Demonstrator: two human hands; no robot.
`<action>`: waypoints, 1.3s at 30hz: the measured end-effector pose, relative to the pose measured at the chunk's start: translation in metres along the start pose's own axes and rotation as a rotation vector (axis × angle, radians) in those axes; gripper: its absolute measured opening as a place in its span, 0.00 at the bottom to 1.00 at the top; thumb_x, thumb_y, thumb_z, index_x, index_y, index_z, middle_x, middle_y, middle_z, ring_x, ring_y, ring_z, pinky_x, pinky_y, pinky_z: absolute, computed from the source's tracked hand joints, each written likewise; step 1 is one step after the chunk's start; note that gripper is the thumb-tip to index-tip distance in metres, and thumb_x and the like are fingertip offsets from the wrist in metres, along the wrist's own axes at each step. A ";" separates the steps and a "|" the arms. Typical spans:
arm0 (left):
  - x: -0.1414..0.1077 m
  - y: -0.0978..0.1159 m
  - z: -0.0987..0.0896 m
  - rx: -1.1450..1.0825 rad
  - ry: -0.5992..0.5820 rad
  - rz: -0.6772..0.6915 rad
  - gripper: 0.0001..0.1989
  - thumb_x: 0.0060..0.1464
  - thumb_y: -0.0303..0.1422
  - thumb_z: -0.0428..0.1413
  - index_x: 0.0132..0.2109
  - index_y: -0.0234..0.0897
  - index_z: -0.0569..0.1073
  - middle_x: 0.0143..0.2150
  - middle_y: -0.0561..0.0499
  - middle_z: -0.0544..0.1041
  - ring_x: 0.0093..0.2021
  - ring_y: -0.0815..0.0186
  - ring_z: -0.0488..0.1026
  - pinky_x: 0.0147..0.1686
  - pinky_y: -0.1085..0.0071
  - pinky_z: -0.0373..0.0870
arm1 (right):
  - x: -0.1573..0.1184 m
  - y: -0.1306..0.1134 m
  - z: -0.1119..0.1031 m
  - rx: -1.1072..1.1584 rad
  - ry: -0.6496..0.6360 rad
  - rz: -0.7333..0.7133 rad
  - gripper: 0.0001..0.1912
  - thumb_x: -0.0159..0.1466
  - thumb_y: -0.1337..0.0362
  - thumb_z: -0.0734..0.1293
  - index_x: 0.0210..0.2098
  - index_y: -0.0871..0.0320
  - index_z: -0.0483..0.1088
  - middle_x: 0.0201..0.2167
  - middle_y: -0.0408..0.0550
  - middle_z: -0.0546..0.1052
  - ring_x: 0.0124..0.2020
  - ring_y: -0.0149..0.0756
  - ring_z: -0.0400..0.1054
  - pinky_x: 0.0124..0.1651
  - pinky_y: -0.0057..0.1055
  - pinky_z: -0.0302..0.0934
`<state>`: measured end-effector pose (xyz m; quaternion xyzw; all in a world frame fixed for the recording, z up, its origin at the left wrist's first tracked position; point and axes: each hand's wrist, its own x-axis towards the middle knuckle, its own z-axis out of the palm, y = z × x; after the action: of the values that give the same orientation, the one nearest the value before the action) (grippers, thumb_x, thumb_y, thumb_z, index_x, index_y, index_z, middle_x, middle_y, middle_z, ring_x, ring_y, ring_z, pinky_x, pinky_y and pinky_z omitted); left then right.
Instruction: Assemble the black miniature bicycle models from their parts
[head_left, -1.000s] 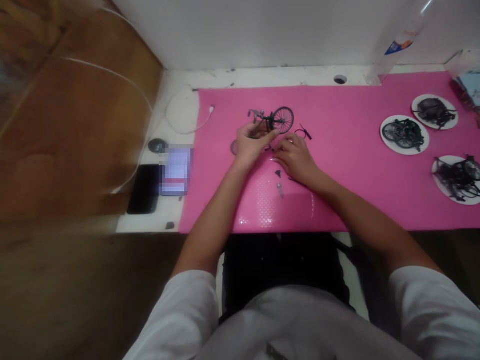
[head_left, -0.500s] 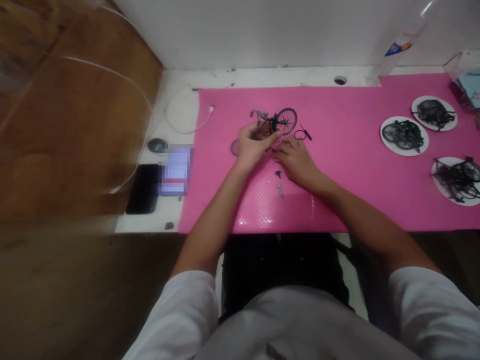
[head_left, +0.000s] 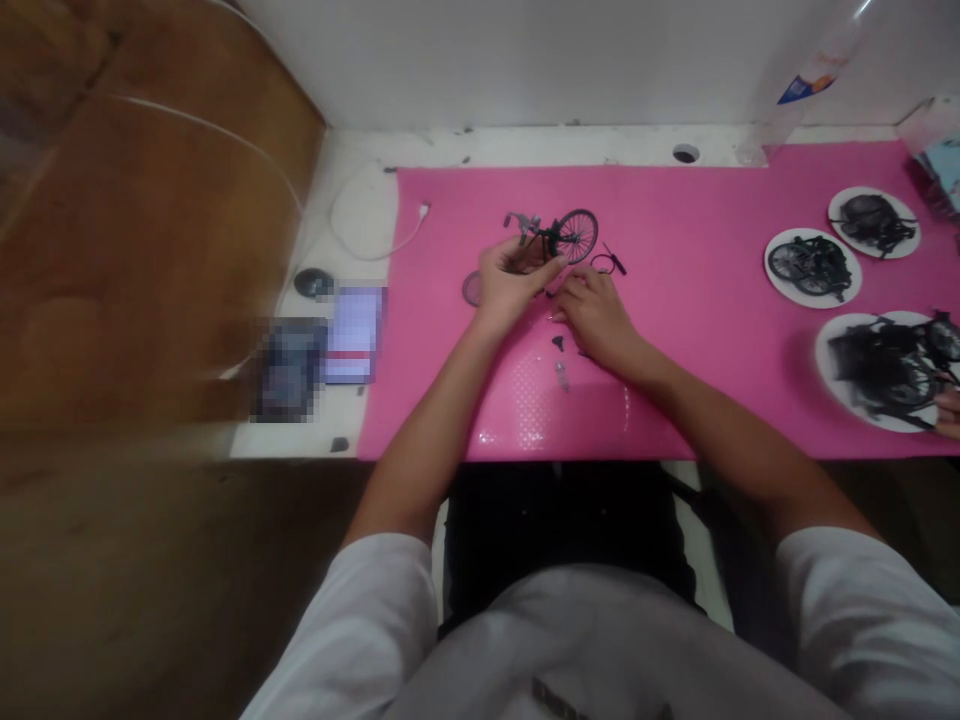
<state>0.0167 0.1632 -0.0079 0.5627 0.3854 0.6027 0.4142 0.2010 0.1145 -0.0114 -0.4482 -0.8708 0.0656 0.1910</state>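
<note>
Miniature bicycle [head_left: 556, 238] | left hand [head_left: 511, 284] cupped, grasping it | right hand [head_left: 598, 314] curled, grip unclear

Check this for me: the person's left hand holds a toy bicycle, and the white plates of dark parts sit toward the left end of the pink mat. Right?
Not quite: the white plates of dark parts sit toward the right end of the pink mat, as the head view shows. The left hand does hold a toy bicycle.
</note>
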 end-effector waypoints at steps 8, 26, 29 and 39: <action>0.000 -0.005 0.001 0.013 0.037 -0.009 0.23 0.49 0.46 0.83 0.36 0.39 0.80 0.33 0.52 0.79 0.36 0.65 0.81 0.35 0.72 0.83 | -0.002 0.013 -0.012 0.267 0.333 -0.087 0.19 0.86 0.51 0.62 0.51 0.55 0.81 0.48 0.56 0.85 0.52 0.49 0.77 0.63 0.52 0.72; -0.012 0.002 0.013 0.093 0.042 0.061 0.25 0.47 0.52 0.83 0.37 0.39 0.84 0.36 0.49 0.86 0.35 0.66 0.83 0.38 0.73 0.82 | -0.003 0.028 -0.030 0.337 0.575 0.135 0.17 0.81 0.48 0.69 0.48 0.50 0.86 0.46 0.52 0.87 0.52 0.50 0.81 0.62 0.55 0.77; -0.012 0.000 0.012 0.095 0.033 0.067 0.22 0.50 0.49 0.82 0.38 0.39 0.84 0.36 0.49 0.86 0.35 0.67 0.83 0.37 0.74 0.82 | -0.004 0.026 -0.032 0.336 0.563 0.165 0.17 0.82 0.49 0.69 0.48 0.50 0.86 0.46 0.53 0.87 0.53 0.51 0.81 0.63 0.57 0.77; -0.014 0.005 0.011 0.094 0.022 0.146 0.21 0.49 0.47 0.83 0.35 0.40 0.84 0.35 0.50 0.84 0.34 0.67 0.82 0.38 0.72 0.81 | -0.004 0.026 -0.032 0.354 0.622 0.154 0.18 0.82 0.48 0.68 0.47 0.51 0.86 0.45 0.52 0.87 0.50 0.48 0.81 0.59 0.51 0.77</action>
<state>0.0277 0.1484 -0.0072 0.6016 0.3755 0.6187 0.3381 0.2357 0.1251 0.0098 -0.4708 -0.7100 0.0899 0.5160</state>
